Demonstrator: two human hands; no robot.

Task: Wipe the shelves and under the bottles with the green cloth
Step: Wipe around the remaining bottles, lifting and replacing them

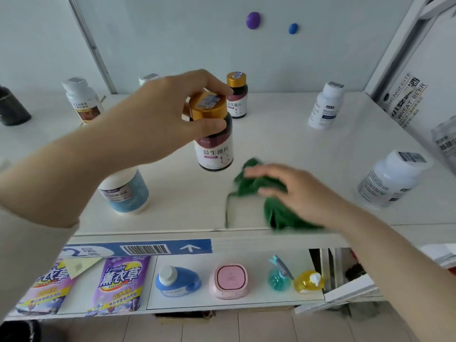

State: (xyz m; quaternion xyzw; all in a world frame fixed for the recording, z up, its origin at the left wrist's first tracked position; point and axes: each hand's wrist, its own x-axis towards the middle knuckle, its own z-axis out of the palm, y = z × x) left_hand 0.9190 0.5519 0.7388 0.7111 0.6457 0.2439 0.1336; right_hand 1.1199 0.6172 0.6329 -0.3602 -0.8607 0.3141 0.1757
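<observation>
My left hand (170,112) grips a dark bottle with a gold cap (214,137) by its neck and holds it lifted above the white shelf (296,149). My right hand (293,191) lies flat on the crumpled green cloth (256,186), pressing it on the shelf just right of the lifted bottle, near the front edge. A second gold-capped bottle (237,95) stands behind. A white jar with a blue label (127,191) stands under my left forearm.
White bottles stand at the back left (81,99), back right (325,106) and front right (392,178); a dark bottle (12,107) at far left. The lower shelf holds lavender bags (121,282), a blue container (177,280), a pink box (229,280) and spray bottles (278,275).
</observation>
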